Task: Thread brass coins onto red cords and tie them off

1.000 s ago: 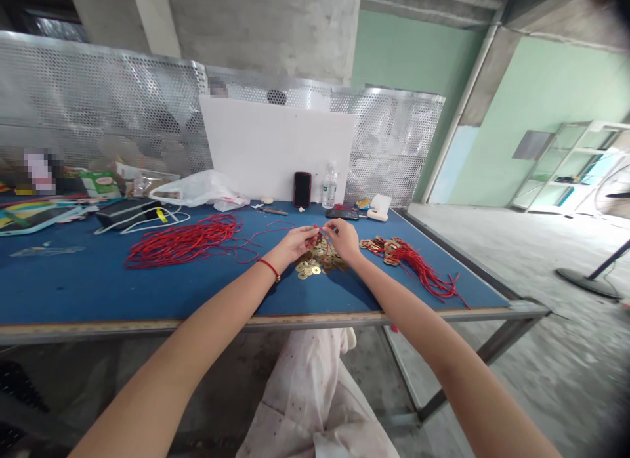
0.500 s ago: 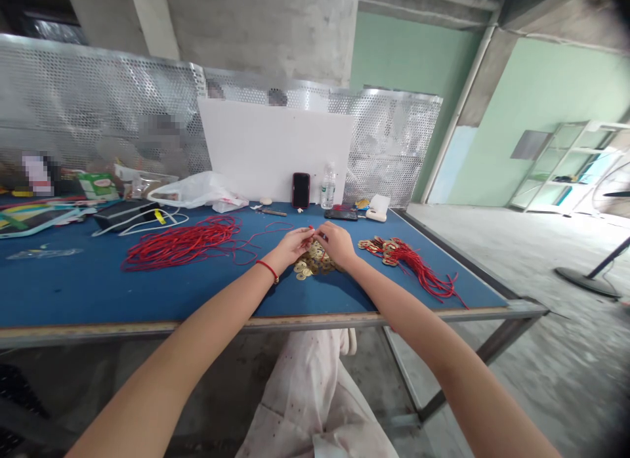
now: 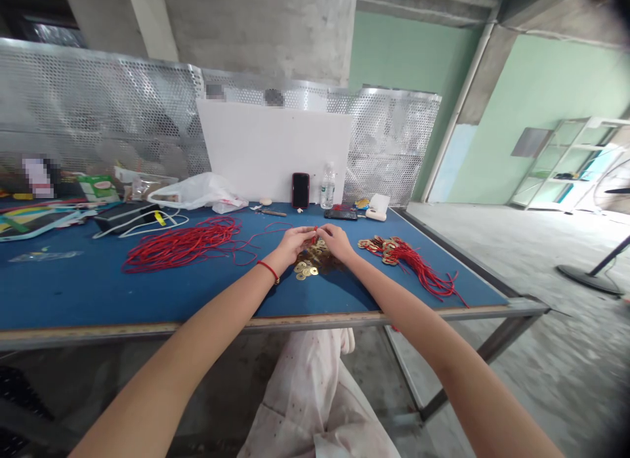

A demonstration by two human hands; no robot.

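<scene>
My left hand [image 3: 294,243] and my right hand [image 3: 337,241] meet over a pile of brass coins [image 3: 306,270] on the blue table. Between their fingertips is a short stretch of red cord [image 3: 315,232], pinched from both sides. Whether a coin is threaded on it is too small to tell. A red bracelet circles my left wrist. Left of my hands lies a loose bundle of red cord [image 3: 182,245], with thin strands trailing toward them. To the right rests a bunch of coins tied on red cords [image 3: 394,251], its tails spread toward the table's front corner.
At the back stand a phone [image 3: 300,190] and a plastic bottle [image 3: 327,186] before a white board [image 3: 275,149]. A dark flat device [image 3: 340,214] lies nearby. A white plastic bag [image 3: 201,192] and a black box with a white cable [image 3: 125,215] are at the left.
My right hand has turned slightly and its fingertips now sit level with the left ones. More red cord shows between them, and the shadow on the coin pile is darker.
</scene>
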